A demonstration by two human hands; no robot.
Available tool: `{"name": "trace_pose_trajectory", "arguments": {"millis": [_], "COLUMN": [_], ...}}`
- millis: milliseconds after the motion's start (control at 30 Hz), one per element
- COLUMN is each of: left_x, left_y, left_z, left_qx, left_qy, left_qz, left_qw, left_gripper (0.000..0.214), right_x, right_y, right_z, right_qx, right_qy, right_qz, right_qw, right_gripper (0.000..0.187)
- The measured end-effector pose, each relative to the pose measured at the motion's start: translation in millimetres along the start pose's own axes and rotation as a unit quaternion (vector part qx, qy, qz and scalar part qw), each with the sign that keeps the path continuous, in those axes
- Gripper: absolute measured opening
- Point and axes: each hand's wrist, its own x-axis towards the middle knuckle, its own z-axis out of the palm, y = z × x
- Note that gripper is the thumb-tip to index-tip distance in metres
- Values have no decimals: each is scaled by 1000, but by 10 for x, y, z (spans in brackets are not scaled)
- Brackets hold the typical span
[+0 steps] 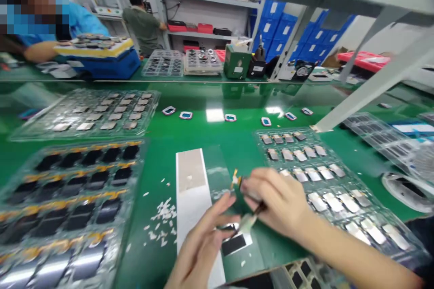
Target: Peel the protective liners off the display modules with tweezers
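Note:
My right hand [278, 198] is closed around a small dark screen module, mostly covered by the fingers. An orange flex cable [235, 179] sticks out from it to the left. A pale translucent film [247, 223] hangs between both hands, blurred. My left hand [205, 239] curls in from below, thumb and fingers around a small dark-edged piece I cannot make out clearly. Beneath the hands lies a black rectangle with a white border [234, 244]. A long white strip [192, 210] with a beige upper part runs beside my left hand.
White scraps [164, 212] litter the green mat left of the strip. A clear tray of black screens [74, 183] stands left, a tray of silver modules [317, 174] right. Several small rimmed pieces [230, 118] line the back. A slanted post [369, 81] rises right. Two people are beyond the bench.

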Motion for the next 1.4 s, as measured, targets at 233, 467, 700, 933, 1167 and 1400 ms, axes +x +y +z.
{"name": "trace_pose_trajectory", "arguments": {"millis": [233, 467, 700, 933, 1167, 1400], "left_x": [-8, 14, 10, 34, 44, 5], "left_y": [-211, -115, -187, -195, -169, -165], "left_z": [-22, -377, -428, -459, -463, -374], "left_qx": [-199, 7, 49, 113, 183, 49], "left_qy": [80, 143, 81, 121, 142, 182], "left_qz": [-27, 117, 116, 145, 147, 102], "left_qw": [976, 983, 989, 976, 962, 977], "left_gripper": [47, 21, 13, 7, 10, 13], "right_x": [95, 335, 463, 483, 399, 628], "right_y": [-652, -750, -726, -711, -698, -552], "right_z": [180, 160, 400, 423, 565, 816], "right_qx": [4, 105, 116, 91, 145, 407], "right_qy": [-33, -45, -52, -87, -115, -202], "right_qz": [-154, -170, -117, -149, -128, 165], "right_qw": [987, 979, 985, 981, 974, 876], "right_gripper": [29, 33, 30, 43, 31, 13]}}
